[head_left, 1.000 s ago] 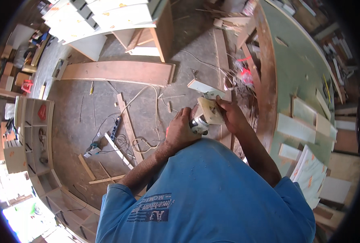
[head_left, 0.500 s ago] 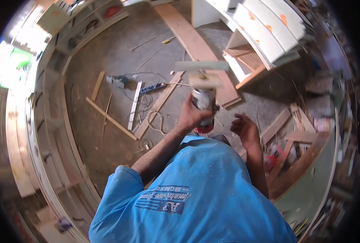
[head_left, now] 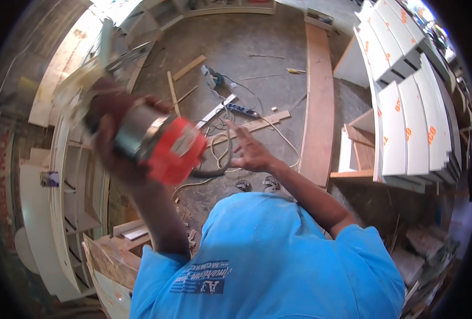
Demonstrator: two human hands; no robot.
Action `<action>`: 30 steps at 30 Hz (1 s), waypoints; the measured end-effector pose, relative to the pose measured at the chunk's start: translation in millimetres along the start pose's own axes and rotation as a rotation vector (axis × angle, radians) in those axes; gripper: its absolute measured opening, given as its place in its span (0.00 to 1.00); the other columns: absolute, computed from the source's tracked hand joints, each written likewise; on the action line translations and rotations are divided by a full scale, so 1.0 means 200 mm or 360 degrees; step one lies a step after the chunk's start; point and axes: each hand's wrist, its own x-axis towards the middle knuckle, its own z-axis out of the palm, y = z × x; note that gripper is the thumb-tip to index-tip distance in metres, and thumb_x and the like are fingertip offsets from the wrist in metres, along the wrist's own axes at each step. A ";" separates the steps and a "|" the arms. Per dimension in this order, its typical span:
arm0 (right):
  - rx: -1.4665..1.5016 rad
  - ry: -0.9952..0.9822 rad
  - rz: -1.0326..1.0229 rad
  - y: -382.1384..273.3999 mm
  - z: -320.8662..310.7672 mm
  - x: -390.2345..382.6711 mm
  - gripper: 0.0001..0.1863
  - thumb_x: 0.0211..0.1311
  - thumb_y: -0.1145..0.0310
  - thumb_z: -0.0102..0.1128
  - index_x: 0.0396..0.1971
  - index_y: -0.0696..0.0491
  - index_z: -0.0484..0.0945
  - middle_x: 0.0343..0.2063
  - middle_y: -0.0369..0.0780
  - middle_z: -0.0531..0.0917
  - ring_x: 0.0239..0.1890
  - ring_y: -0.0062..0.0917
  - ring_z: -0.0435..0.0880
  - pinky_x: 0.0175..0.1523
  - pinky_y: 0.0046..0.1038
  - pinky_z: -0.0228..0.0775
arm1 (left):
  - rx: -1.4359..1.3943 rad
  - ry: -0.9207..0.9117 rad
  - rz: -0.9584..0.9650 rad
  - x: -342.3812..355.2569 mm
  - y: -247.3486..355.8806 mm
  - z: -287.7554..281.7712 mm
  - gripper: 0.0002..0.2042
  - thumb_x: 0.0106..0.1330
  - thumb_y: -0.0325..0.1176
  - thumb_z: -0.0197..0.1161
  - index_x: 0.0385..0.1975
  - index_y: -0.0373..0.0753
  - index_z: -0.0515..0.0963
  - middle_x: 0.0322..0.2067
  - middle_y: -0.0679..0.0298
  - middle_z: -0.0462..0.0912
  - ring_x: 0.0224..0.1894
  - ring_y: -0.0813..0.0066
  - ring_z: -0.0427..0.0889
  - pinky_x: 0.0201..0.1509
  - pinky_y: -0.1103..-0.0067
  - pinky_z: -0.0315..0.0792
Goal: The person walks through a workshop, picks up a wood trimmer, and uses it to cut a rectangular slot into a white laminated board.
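My left hand (head_left: pixel 114 151) is closed around a power tool (head_left: pixel 177 149) with a red end cap and silver body, held up tilted at the left of the view. Its pale, blurred base plate (head_left: pixel 74 90) points to the upper left. A dark cord (head_left: pixel 209 171) hangs from the red end. My right hand (head_left: pixel 254 151), fingers spread, is beside that cord at the centre.
Below on the floor lie a tangled cable, a power strip (head_left: pixel 241 110), another blue-green tool (head_left: pixel 212 77), wood strips and a long plank (head_left: pixel 315 106). White cabinet parts (head_left: pixel 406 122) stand at the right, shelving units (head_left: pixel 79 191) at the left. My feet (head_left: pixel 270 183) are below.
My left hand has swung the tool up and leftward. My right hand, on the tool's base a second ago, has let go and is open. The view has turned.
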 end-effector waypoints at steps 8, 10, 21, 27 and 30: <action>-0.0441 -0.0195 -0.0357 -0.02 0.32 0.24 0.44 0.53 0.53 0.69 0.70 0.40 0.59 0.68 0.52 0.59 0.64 0.50 0.71 0.64 0.42 0.70 | 0.0832 0.0467 0.0884 -0.79 0.30 0.21 0.38 0.59 0.47 0.67 0.59 0.23 0.60 0.51 0.42 0.72 0.55 0.48 0.76 0.63 0.61 0.72; -0.0359 -0.0443 -0.0183 0.06 0.44 0.24 0.38 0.56 0.54 0.70 0.68 0.40 0.66 0.67 0.51 0.62 0.64 0.46 0.70 0.65 0.43 0.67 | 0.1061 0.0624 0.1049 -0.99 0.27 0.19 0.38 0.59 0.46 0.68 0.60 0.25 0.61 0.52 0.43 0.73 0.55 0.48 0.76 0.63 0.61 0.72; 0.1357 -0.0259 0.1482 0.73 0.73 -0.14 0.38 0.66 0.59 0.59 0.70 0.59 0.55 0.69 0.59 0.55 0.49 0.49 0.83 0.50 0.46 0.82 | 0.0451 0.1587 0.0763 -1.79 -0.32 -0.15 0.29 0.63 0.43 0.67 0.59 0.35 0.66 0.44 0.49 0.80 0.47 0.57 0.82 0.55 0.63 0.77; 0.0991 -0.0490 0.1681 0.82 0.76 -0.03 0.35 0.66 0.56 0.61 0.66 0.58 0.59 0.58 0.57 0.72 0.46 0.44 0.85 0.49 0.42 0.83 | 0.0005 0.1967 0.0726 -1.86 -0.39 -0.28 0.28 0.58 0.43 0.69 0.55 0.37 0.68 0.39 0.50 0.81 0.42 0.57 0.83 0.50 0.63 0.80; 0.1223 -0.0477 0.1785 0.95 0.82 0.18 0.28 0.67 0.56 0.60 0.57 0.60 0.65 0.46 0.52 0.79 0.42 0.39 0.86 0.46 0.39 0.84 | 0.0024 0.2108 0.0756 -1.78 -0.41 -0.39 0.27 0.58 0.42 0.69 0.55 0.39 0.69 0.37 0.50 0.81 0.39 0.58 0.83 0.47 0.63 0.81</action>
